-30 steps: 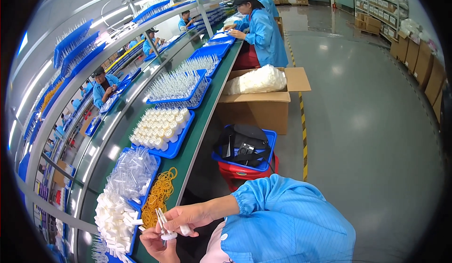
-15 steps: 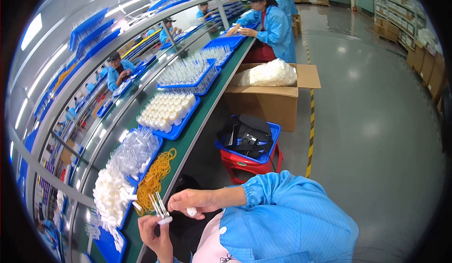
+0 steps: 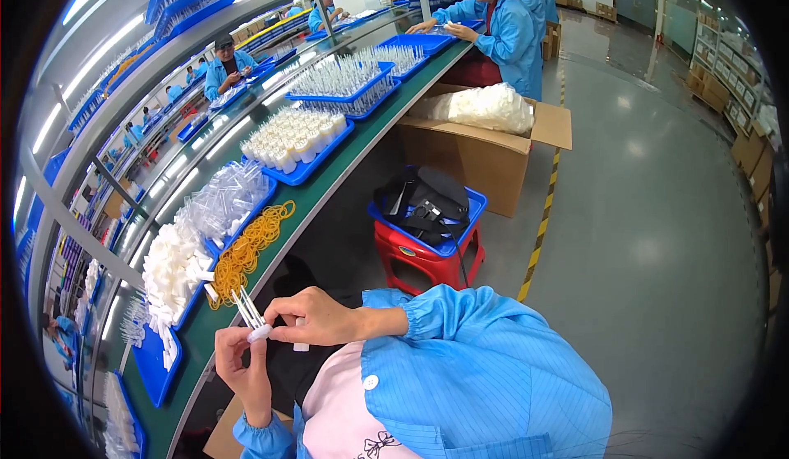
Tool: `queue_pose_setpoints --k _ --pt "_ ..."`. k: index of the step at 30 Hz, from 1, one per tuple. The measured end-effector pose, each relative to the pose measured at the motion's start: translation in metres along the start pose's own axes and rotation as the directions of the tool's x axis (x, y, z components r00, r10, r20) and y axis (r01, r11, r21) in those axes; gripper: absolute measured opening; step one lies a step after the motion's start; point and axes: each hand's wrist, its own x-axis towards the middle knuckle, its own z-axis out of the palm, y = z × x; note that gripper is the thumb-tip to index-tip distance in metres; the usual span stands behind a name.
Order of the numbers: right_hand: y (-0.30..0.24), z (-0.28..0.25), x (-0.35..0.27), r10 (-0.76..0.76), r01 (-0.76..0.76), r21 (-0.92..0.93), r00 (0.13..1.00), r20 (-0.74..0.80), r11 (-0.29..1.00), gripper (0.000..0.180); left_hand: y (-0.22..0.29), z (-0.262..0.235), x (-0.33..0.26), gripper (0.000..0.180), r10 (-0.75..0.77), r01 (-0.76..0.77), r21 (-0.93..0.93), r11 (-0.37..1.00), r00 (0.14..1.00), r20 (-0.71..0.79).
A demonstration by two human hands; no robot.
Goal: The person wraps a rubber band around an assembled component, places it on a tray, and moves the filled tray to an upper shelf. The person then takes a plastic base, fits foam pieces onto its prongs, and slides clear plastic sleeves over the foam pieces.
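Observation:
Low over the front of the green bench, my left hand (image 3: pixel 243 369) pinches a small white round base (image 3: pixel 259 333). Several slender, pale rods (image 3: pixel 246 309) stand up from it, leaning to the left. My right hand (image 3: pixel 319 315) reaches in from the right, its fingertips at the base and rods. A small white piece (image 3: pixel 301 345) shows beneath its curled fingers; how it is gripped is partly hidden. Nearest to both hands on the bench lies a heap of yellow-orange rubber bands (image 3: pixel 253 245).
Along the green bench (image 3: pixel 289 222) stand blue trays of white pieces (image 3: pixel 174 266), clear plastic tubes (image 3: pixel 226 200), white cylinders (image 3: pixel 292 134) and upright slender parts (image 3: pixel 345 77). A red stool (image 3: pixel 401 253) with a black bag and an open cardboard box (image 3: pixel 468 159) stand right. Co-workers in blue sit beyond.
My right hand has closed in on the base, its fingertips now at it where a gap showed before. The view has shifted, so the bench and stool sit differently in the picture.

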Motion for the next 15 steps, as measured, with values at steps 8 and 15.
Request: queue_pose_setpoints --k 8,15 --pt "-0.004 0.003 0.005 -0.1 0.101 0.014 0.993 -0.065 0.995 0.016 0.003 0.0 0.001 0.015 0.11 -0.098 0.123 0.988 0.989 -0.094" --pt "0.026 0.025 0.027 0.281 -0.31 0.271 0.949 0.144 0.911 0.017 -0.033 -0.018 0.01 0.015 -0.032 0.044 0.068 0.997 0.985 -0.172"
